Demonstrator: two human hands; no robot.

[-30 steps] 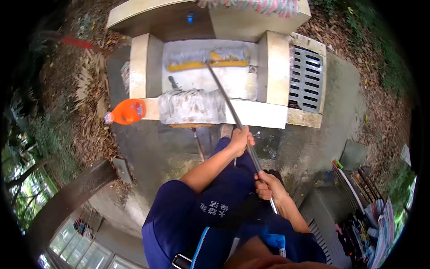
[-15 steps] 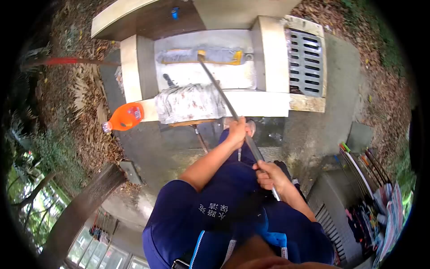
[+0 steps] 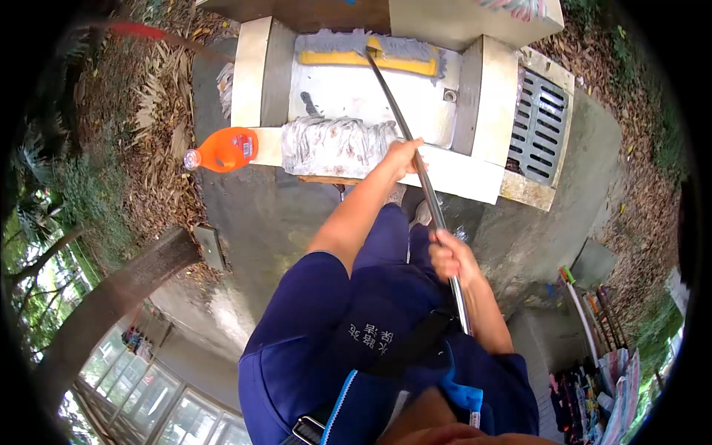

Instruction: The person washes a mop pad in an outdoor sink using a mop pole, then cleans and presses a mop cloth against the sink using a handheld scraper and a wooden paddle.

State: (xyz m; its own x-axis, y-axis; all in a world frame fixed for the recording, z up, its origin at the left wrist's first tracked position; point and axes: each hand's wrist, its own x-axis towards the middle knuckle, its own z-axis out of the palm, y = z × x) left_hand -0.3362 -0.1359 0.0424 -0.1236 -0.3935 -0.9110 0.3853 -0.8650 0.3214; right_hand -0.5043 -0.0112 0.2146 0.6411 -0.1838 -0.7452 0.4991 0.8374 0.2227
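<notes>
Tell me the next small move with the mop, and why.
Probably draw the mop head back toward the near ledge: it lies along the basin's far side, white floor shows between them, and the left hand and right hand both grip the pole.

Soft daylight lights the scene, bleaching the white basin floor [image 3: 348, 93] and the pale front ledge [image 3: 460, 174] almost to blank, while the foliage [image 3: 44, 148] at left sinks into darkness. The wide fisheye view bends the tree trunk [image 3: 111, 319] and ends in a black surround. Slight blur softens the right hand [image 3: 454, 256], and the windows [image 3: 148, 393] glare.
</notes>
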